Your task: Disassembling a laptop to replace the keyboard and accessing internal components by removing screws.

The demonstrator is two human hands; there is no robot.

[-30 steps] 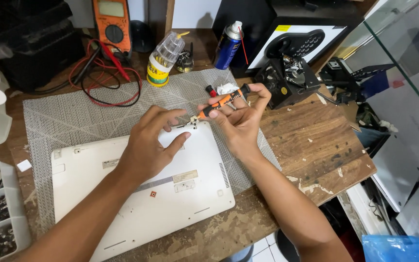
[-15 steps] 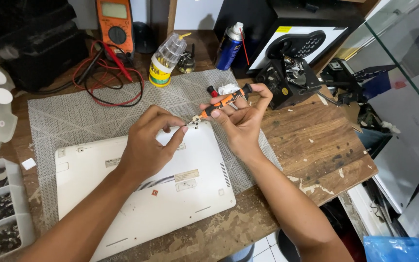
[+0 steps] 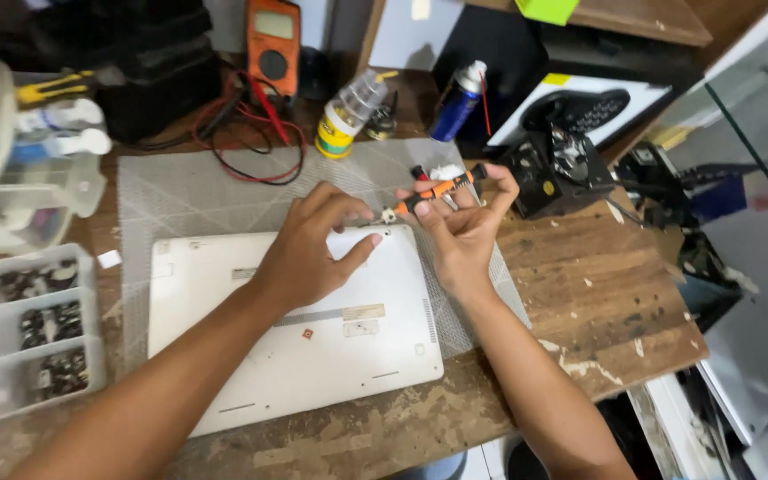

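A white laptop (image 3: 313,347) lies bottom up on a grey mesh mat (image 3: 197,191). My right hand (image 3: 464,236) holds a small orange-handled screwdriver (image 3: 437,189) just past the laptop's far right corner, its tip pointing left. My left hand (image 3: 313,249) rests over the laptop's far edge, its fingertips pinched at the screwdriver tip (image 3: 388,214). Whether a screw sits between the fingers is too small to tell.
An orange multimeter (image 3: 273,44) with red and black leads (image 3: 251,133) stands at the back. A clear bottle (image 3: 348,111) and a blue spray can (image 3: 457,102) are behind the mat. A compartment box of screws (image 3: 20,338) is at the left, black hardware (image 3: 553,169) at the right.
Both hands stay together at the laptop's far right corner. The head camera has shifted slightly, so the scene sits a little further right and lower in view.
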